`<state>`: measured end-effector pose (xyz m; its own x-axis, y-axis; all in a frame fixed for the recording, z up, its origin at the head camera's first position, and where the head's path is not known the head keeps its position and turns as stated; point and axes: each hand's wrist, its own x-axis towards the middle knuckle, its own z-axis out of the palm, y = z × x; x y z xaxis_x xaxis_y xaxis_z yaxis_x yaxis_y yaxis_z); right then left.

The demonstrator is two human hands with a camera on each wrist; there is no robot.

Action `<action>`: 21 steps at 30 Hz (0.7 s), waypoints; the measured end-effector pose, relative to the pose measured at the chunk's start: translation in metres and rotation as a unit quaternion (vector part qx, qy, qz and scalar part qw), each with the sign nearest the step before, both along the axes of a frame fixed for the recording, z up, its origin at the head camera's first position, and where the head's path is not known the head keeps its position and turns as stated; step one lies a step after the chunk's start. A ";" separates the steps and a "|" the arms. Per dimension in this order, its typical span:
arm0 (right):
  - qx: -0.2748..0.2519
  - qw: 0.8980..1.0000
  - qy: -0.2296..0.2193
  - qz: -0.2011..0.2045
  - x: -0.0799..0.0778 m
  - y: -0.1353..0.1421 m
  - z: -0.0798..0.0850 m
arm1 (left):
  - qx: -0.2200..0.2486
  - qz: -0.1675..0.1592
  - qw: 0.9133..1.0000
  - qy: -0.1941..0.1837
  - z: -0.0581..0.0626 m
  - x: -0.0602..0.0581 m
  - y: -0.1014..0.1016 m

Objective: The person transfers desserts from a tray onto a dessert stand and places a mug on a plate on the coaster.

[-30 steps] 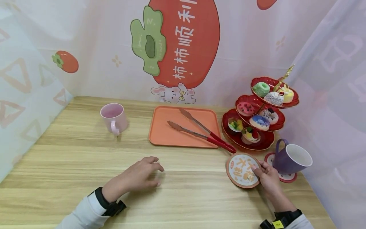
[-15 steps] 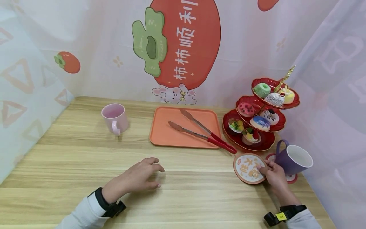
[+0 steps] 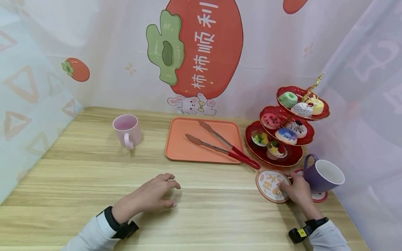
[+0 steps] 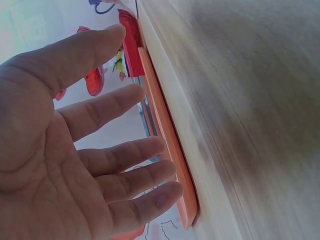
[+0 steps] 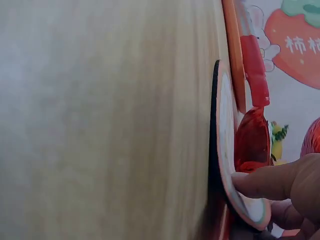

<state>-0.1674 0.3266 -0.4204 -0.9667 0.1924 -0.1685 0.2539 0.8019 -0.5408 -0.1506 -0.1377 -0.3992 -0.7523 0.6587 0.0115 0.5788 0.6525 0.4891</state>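
My right hand [image 3: 299, 191] pinches a round coaster [image 3: 272, 186] by its right edge, thumb on the printed face. In the right wrist view the coaster [image 5: 227, 135] shows edge-on, close over the wooden table, its dark underside toward the tabletop. Just right of that hand, a purple mug [image 3: 323, 175] stands on a red-rimmed coaster [image 3: 320, 197], mostly hidden. My left hand [image 3: 150, 194] hovers low over the table at centre left, holding nothing. In the left wrist view its fingers [image 4: 125, 155] are spread and relaxed, with the orange tray beyond them.
Red-handled tongs [image 3: 220, 148] lie spread across an orange tray [image 3: 176, 153], handles past its right edge. A three-tier red stand [image 3: 295, 158] with several small cakes rises at the back right. A pink mug [image 3: 128, 131] stands at the back left of the wooden table [image 3: 78, 181].
The right hand has carried the coaster slightly to the right, then lowered it a little, close beside the purple mug. The left hand has stayed in place.
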 end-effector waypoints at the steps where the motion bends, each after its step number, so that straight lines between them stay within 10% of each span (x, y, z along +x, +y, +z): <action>1: 0.014 1.000 0.000 0.005 0.000 0.000 0.001 | 0.000 0.001 1.000 0.000 0.000 0.000 0.000; 21: 0.086 0.995 0.013 0.055 -0.001 0.002 0.000 | 0.000 0.008 1.000 -0.008 -0.001 0.001 -0.002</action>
